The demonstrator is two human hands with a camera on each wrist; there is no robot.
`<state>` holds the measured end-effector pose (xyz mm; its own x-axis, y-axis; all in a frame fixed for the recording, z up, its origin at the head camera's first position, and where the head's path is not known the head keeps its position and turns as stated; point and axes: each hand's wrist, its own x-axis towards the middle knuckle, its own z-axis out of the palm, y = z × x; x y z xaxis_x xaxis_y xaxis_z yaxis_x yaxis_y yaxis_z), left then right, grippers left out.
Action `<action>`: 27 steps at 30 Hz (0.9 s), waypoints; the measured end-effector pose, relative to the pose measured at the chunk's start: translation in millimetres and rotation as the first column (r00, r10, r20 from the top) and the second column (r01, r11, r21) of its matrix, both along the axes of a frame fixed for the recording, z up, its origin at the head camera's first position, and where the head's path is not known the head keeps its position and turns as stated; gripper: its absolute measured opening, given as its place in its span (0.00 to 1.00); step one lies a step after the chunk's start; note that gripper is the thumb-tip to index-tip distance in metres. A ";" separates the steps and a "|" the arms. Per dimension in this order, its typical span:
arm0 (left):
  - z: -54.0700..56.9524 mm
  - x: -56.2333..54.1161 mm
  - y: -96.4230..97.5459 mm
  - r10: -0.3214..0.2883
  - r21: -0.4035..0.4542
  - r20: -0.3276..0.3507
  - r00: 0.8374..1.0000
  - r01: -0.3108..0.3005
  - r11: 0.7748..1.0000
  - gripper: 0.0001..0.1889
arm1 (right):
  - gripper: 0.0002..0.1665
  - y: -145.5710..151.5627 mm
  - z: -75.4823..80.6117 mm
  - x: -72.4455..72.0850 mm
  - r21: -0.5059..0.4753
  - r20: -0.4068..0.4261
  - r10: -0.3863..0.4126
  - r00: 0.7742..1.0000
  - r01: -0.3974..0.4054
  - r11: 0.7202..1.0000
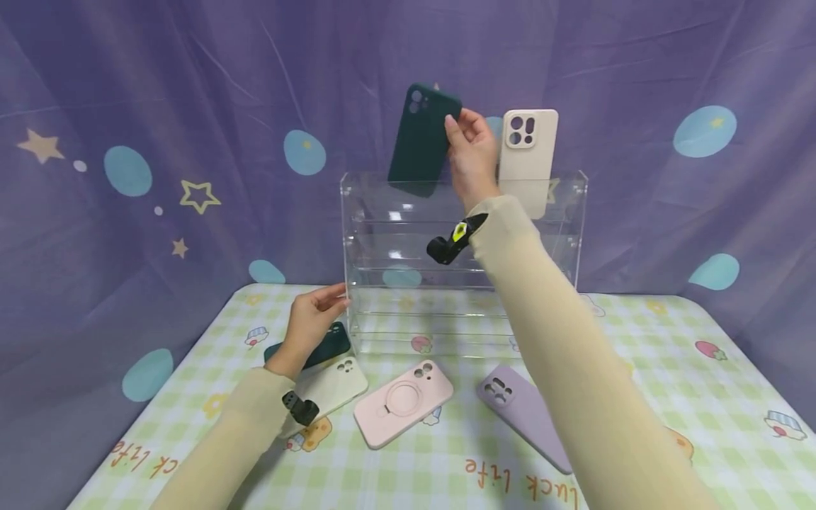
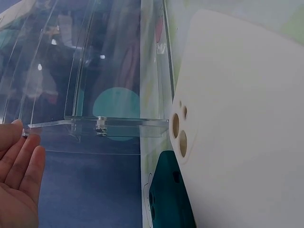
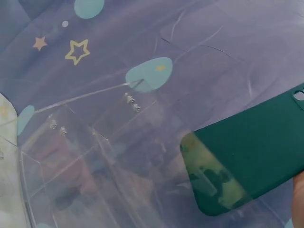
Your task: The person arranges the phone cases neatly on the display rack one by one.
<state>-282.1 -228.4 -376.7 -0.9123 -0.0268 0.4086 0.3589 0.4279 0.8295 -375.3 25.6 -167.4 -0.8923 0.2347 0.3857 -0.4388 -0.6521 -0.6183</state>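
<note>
My right hand (image 1: pixel 474 152) pinches a dark green phone case (image 1: pixel 421 145) by its right edge, tilted, its lower end behind the top front panel of a clear acrylic display rack (image 1: pixel 408 248). In the right wrist view the green case (image 3: pixel 247 152) shows its lower corner through the clear plastic. A cream phone case (image 1: pixel 532 159) stands upright in the rack's top tier, right of that hand. At the rack's left side, my left hand (image 1: pixel 309 322) holds the side panel's edge between thumb and fingers; the left wrist view shows the fingers (image 2: pixel 21 166) at it.
On the checked tablecloth (image 1: pixel 637 397) lie a second dark green case (image 1: pixel 331 345), a white case (image 1: pixel 331 389), a pink case with a ring (image 1: pixel 401 411) and a lilac case (image 1: pixel 525 418). A purple curtain (image 1: pixel 191 85) hangs behind the rack.
</note>
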 end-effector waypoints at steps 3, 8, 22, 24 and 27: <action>0.4 2.8 -1.2 0.007 0.006 0.008 1.000 -0.007 1.000 0.17 | 0.10 -5.6 -4.8 1.0 0.049 0.022 0.052 0.998 -0.053 0.997; 16.9 16.8 8.4 0.010 0.000 0.016 1.000 -0.010 1.000 0.17 | 0.08 -11.3 -7.4 2.3 0.127 0.084 0.091 0.992 -0.101 0.987; 20.7 17.3 13.9 0.005 -0.006 0.057 0.998 -0.004 1.000 0.17 | 0.07 -13.5 -15.5 -0.4 0.357 0.117 0.045 0.992 -0.084 0.930; 13.4 11.4 9.9 0.007 0.002 0.066 0.998 -0.007 1.000 0.18 | 0.07 -13.7 -15.7 -0.2 0.364 0.117 0.047 0.992 -0.087 0.927; 5.0 4.2 5.0 0.014 0.009 0.068 0.998 -0.015 1.000 0.18 | 0.07 -13.5 -15.3 0.3 0.373 0.125 0.050 0.991 -0.094 0.923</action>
